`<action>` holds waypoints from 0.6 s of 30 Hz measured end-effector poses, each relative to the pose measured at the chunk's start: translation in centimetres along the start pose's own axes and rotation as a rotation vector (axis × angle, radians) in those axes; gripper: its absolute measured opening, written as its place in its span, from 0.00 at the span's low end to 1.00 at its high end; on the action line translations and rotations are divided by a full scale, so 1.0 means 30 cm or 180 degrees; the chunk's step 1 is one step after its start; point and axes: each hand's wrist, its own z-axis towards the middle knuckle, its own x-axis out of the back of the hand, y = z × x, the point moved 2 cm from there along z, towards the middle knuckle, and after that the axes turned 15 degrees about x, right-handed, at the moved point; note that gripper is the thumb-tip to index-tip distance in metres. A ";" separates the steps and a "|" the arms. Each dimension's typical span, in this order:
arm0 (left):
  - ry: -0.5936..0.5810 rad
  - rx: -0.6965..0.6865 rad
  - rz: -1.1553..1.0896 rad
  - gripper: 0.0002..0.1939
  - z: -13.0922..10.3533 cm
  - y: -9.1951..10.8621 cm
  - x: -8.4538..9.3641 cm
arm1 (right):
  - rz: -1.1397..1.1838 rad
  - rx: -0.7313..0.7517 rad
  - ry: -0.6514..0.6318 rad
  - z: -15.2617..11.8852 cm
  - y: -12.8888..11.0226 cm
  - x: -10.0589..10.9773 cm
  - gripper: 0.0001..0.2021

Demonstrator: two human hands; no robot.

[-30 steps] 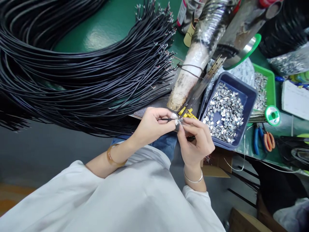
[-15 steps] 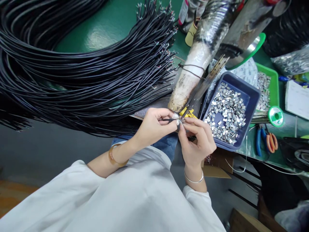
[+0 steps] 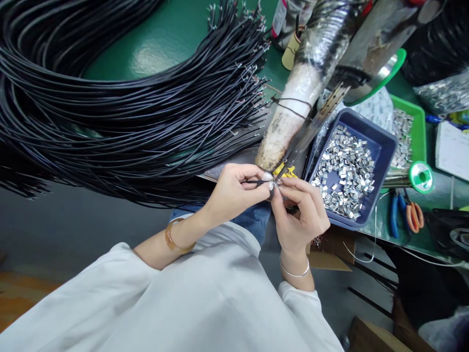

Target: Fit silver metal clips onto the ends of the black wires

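My left hand (image 3: 238,189) pinches a thin black cable (image 3: 253,182) near its end, between thumb and forefinger. Opposite it, my right hand (image 3: 302,208) is closed in a pinch on a small silvery piece, probably a metal connector, though it is too small to make out. The fingertips of both hands nearly meet just below the tip of a soldering iron (image 3: 293,151), which points down at them. Beside the tip is a yellow part (image 3: 287,171). A blue bin (image 3: 385,142) of small metal connectors (image 3: 346,171) stands to the right of my right hand.
A large bundle of black cables (image 3: 146,112) covers the left of the green table (image 3: 154,54). A white fume duct (image 3: 284,112) slants down above my hands. On the right are a green tray (image 3: 419,127), a solder spool (image 3: 420,177) and pliers (image 3: 414,216).
Both hands stay nearly in place, fingertips together at the iron's tip. The view has shifted slightly, so the things on the right appear a little further right.
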 end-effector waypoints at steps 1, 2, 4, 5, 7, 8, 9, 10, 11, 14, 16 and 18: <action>0.0016 0.0006 0.0015 0.03 -0.003 -0.001 0.000 | -0.0015 0.0012 0.0027 0.002 -0.002 0.001 0.09; 0.0025 0.0018 0.0019 0.03 -0.005 -0.002 0.000 | -0.0030 0.0021 0.0043 0.004 -0.005 0.003 0.10; 0.0027 0.0066 -0.0023 0.03 -0.008 0.001 -0.001 | -0.0054 0.0037 0.0034 0.006 -0.009 0.006 0.11; 0.0013 0.0103 -0.0072 0.03 -0.008 0.004 -0.001 | -0.0063 0.0051 0.0014 0.007 -0.011 0.007 0.11; -0.0057 0.0211 -0.0213 0.01 -0.005 0.011 -0.002 | -0.0060 0.0101 0.0006 0.005 -0.011 0.008 0.10; -0.0100 0.0271 -0.0293 0.01 -0.002 0.014 -0.002 | -0.0050 0.0135 0.0012 0.002 -0.010 0.008 0.09; -0.0142 0.0332 -0.0360 0.02 0.001 0.016 -0.001 | -0.0031 0.0170 0.0015 0.000 -0.008 0.007 0.09; -0.0178 0.0392 -0.0403 0.02 0.004 0.018 -0.001 | -0.0008 0.0196 0.0014 -0.003 -0.006 0.007 0.09; -0.0203 0.0439 -0.0429 0.03 0.007 0.018 0.000 | 0.0013 0.0215 0.0006 -0.005 -0.004 0.005 0.09; -0.0229 0.0464 -0.0449 0.04 0.010 0.015 0.001 | 0.0031 0.0225 -0.0014 -0.009 0.001 0.005 0.09; -0.0279 0.0394 -0.0425 0.04 0.007 0.010 0.000 | 0.0066 0.0173 0.0005 -0.008 0.003 0.007 0.09; -0.0395 0.0337 -0.0275 0.01 -0.001 0.002 -0.003 | 0.0170 0.0013 -0.0003 -0.005 0.005 0.010 0.09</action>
